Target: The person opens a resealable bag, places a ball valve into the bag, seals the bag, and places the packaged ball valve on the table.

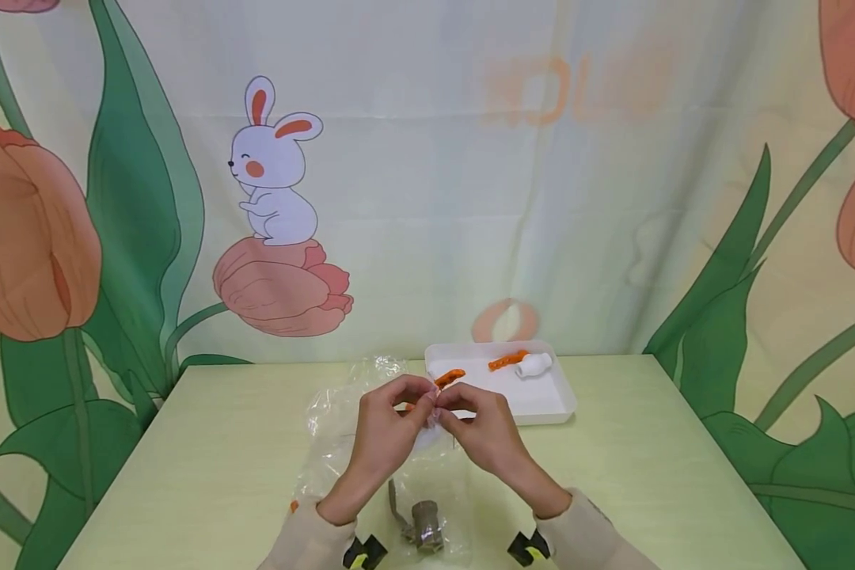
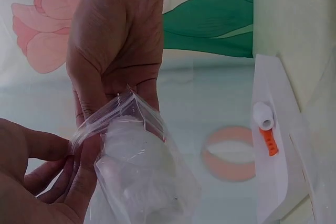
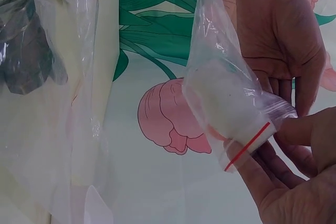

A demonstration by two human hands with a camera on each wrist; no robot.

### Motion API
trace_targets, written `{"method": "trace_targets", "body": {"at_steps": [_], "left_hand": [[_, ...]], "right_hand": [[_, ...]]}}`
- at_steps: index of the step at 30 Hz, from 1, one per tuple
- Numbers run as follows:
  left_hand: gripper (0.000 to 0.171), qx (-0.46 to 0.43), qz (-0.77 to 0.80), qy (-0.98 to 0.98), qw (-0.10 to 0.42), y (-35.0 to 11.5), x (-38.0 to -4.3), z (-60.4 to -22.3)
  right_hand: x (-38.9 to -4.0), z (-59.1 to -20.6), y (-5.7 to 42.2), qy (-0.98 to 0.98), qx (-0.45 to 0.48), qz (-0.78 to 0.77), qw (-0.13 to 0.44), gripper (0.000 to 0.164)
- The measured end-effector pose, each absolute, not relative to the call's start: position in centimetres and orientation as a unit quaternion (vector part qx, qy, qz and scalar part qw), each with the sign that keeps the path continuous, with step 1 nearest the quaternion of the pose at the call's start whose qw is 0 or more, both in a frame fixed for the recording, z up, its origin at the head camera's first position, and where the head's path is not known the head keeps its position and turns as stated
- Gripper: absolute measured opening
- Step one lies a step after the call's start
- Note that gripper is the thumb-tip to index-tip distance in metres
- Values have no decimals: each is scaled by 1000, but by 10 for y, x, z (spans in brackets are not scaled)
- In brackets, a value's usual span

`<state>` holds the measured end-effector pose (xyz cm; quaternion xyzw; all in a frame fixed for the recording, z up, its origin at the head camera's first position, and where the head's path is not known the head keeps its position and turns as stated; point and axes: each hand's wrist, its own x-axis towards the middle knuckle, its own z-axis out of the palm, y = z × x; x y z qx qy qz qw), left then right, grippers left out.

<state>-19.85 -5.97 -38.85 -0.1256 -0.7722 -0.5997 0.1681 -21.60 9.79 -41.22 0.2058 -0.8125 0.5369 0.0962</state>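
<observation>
Pinching a bag [image 3: 212, 40] by its edge

At the back, a cloth [image 1: 135, 47] printed with tulips and a rabbit hangs beyond the table [image 1: 648, 443]. An orange bit [image 1: 294, 506] shows beside the left sleeve [image 1: 306, 546]. Next comes loose plastic [image 1: 328, 416], clear and crumpled. The left hand [image 1: 388, 423] is above the table, its fingers curled in and pinching the bag. Nearer the person lies a grey metal part [image 1: 427, 522] with a lever [image 1: 393, 499]; whether it is inside plastic or under it, I cannot tell. The bag is up between the hands, a white piece [image 2: 139, 161] inside and a red strip [image 3: 248, 147] along one edge. The right hand [image 1: 484, 427] has its thumb and fingers closed on that bag too. Farthest right, a white tray [image 1: 563, 400] holds an orange piece [image 1: 506, 362] and a white fitting [image 1: 534, 365], close together.
</observation>
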Motion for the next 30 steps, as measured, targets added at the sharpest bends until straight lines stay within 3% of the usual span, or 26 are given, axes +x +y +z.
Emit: {"method": "trace_targets", "body": {"at_steps": [19, 30], "left_hand": [[7, -123, -629, -745, 183, -58, -193, -383], [6, -96, -647, -736, 176, -56, -178, -359]], "right_hand": [[-216, -410, 105, -815, 213, 537, 51, 14], [-209, -409, 116, -810, 247, 509, 155, 13]]}}
